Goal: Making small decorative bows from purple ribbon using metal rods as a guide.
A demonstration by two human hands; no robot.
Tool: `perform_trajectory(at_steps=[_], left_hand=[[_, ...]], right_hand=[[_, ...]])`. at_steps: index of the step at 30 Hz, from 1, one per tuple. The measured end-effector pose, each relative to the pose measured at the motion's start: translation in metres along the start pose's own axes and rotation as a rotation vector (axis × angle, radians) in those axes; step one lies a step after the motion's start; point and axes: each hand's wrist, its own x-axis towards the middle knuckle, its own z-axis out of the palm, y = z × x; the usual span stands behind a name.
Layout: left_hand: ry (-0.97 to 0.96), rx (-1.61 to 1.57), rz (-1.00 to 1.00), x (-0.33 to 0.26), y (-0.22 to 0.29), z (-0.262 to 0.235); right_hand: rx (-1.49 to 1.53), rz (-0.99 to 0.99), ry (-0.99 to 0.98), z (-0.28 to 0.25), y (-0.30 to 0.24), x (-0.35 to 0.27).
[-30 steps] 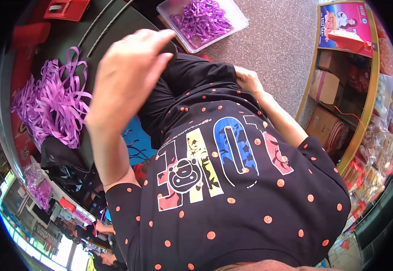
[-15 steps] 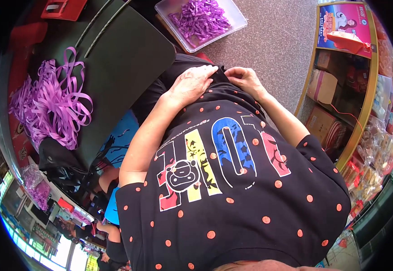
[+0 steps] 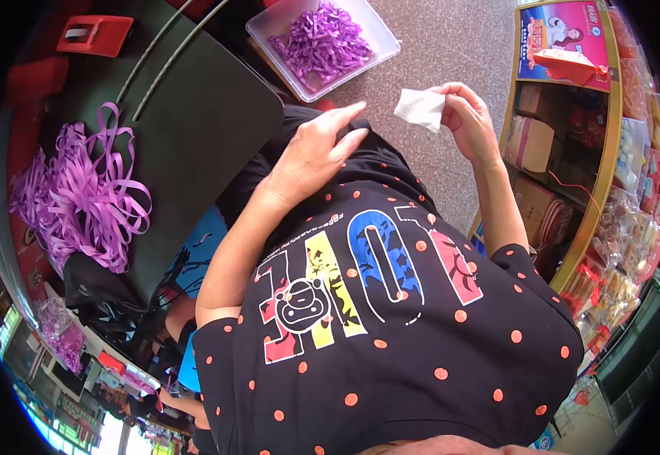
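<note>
Speckled grey floor (image 3: 459, 45), dark table (image 3: 193, 121), yellow-edged goods shelf (image 3: 599, 189).

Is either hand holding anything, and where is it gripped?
The right hand pinches a small white folded paper by its right edge. The left hand holds nothing.

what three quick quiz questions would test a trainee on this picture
1. True or false: the right hand pinches a small white folded piece.
2. Where does the left hand rest?
A. in the clear tub
B. on the dark cloth over the lap
C. on the shelf
3. Fill in: the clear tub on the floor holds cut pieces of ____ ribbon.

Key
1. True; thumb and fingers hold its edge, raised above the floor.
2. B; it lies flat with fingers spread on the dark cloth, empty.
3. Purple; a loose heap of longer ribbon in the same colour lies on the dark table to the person's left.
</note>
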Motion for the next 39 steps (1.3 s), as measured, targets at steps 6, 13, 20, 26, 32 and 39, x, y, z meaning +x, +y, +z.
perform_trajectory(at_steps=[6,13,20,26,32,39], left_hand=[[-0.06,-0.975,-0.23,0.028,0.047,-0.014],[0.212,-1.012,-0.163,0.033,0.054,-0.028],[0.26,-1.238,-0.102,0.036,0.059,-0.03],[0.256,-0.989,-0.07,0.036,0.05,-0.031],[0.109,-0.692,-0.089,0.029,0.051,-0.034],[0.116,-0.657,-0.09,0.025,0.058,-0.039]], right_hand=[[-0.515,-0.469,-0.064,0.068,-0.044,-0.004],[-0.415,-0.412,-0.073,0.096,-0.052,-0.003],[-0.423,-0.461,-0.068,0.097,-0.046,0.004],[-0.441,-0.491,-0.206,0.092,-0.043,0.009],[-0.101,-0.337,-0.332,0.091,-0.043,0.015],[-0.239,-0.347,-0.169,0.088,-0.039,0.023]])
